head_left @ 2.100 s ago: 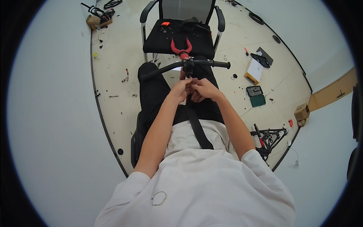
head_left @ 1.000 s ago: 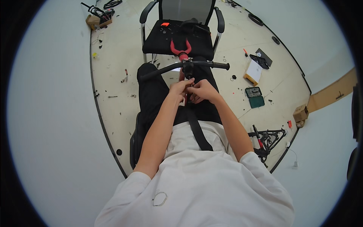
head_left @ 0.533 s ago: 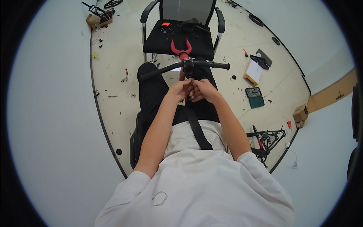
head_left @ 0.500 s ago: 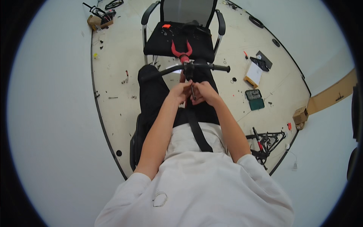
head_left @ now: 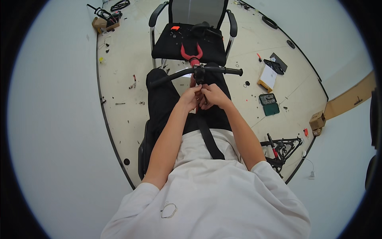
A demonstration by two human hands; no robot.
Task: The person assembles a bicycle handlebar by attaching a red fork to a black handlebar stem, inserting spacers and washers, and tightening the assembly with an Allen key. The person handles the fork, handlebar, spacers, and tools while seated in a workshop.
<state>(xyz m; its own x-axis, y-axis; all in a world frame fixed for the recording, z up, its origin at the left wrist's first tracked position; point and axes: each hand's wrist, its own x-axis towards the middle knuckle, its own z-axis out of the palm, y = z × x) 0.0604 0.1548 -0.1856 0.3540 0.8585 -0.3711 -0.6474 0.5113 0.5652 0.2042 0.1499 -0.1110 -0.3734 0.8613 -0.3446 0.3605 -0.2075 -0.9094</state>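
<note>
Between my knees is a black handlebar point(head_left: 173, 77) clamped in a black stem point(head_left: 199, 72). Beyond it, a red fork point(head_left: 191, 55) points its two prongs toward the chair. Just on the near side of the stem, my left hand point(head_left: 190, 98) has its fingers pinched together at the stem's lower end; what lies in that pinch is hidden. Closed beside it, my right hand point(head_left: 214, 96) grips a slim dark rod-shaped tool point(head_left: 205, 98), mostly covered by the fingers. The two hands nearly touch each other.
A black office chair point(head_left: 159, 47) faces me, with an orange piece point(head_left: 175, 28) and a bike saddle point(head_left: 201, 28) on its seat. To the right on the floor are a green tool case point(head_left: 271, 109), a white-topped box point(head_left: 267, 78) and a black bike frame point(head_left: 287, 149).
My right hand has shifted slightly, and its fingers now cover more of the slim tool, which showed a shiny length before. The left hand stays at the stem.
</note>
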